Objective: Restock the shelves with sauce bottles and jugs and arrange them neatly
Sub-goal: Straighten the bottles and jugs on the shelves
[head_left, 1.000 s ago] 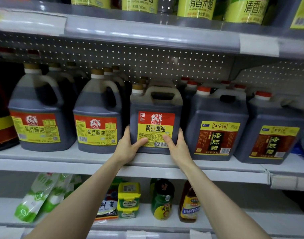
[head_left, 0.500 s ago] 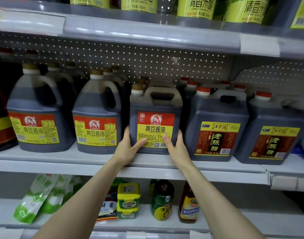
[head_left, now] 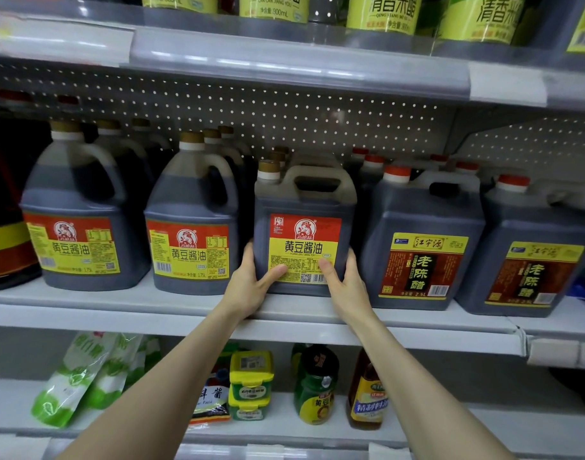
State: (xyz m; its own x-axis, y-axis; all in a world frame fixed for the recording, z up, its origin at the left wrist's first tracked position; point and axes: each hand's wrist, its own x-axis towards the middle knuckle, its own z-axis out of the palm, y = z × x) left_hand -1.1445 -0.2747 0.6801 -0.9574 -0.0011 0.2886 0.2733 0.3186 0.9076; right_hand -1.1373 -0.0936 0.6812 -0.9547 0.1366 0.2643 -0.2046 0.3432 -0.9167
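Soy sauce jug (head_left: 304, 200) on shelf (head_left: 118, 308) | gripped by fingers (head_left: 250, 253): left hand (head_left: 251, 288) at 8 o'clock, right hand (head_left: 347, 288) at 4 o'clock

On the top shelf (head_left: 284, 58), the green-labelled bottles (head_left: 382, 11) are cut off by the upper edge. At the left end of the middle shelf (head_left: 118, 313) a dark container (head_left: 5, 207) runs out of view. The rear jugs (head_left: 225, 131) show only caps. Fingers of the left hand (head_left: 249, 287) and right hand (head_left: 347, 287) vanish round the square jug (head_left: 304, 197); its label's fine print is unreadable.
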